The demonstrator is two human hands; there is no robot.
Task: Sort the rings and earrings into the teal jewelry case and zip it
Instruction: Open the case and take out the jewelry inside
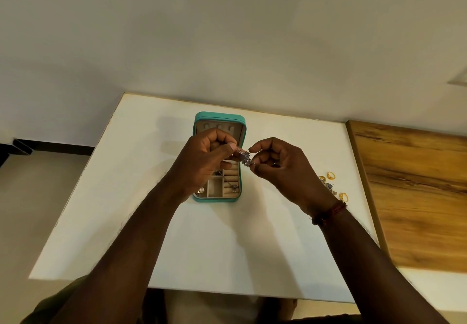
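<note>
- You pinched one silver-blue earring (246, 159) in both grips at frame centre, left hand (207, 162) and right hand (280, 167), above the open teal jewelry case (219, 119).
- It looked light, tiny, delicate and slippery; its metal body seemed your safest hold.
- Right on the desk (151, 222): three gold rings (331, 175) and one earring (329, 186). At least two pieces lay in the case.

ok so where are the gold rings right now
In the head view the loose gold rings lie on the white table, right of the open teal jewelry case, beside the right hand's wrist.
</note>
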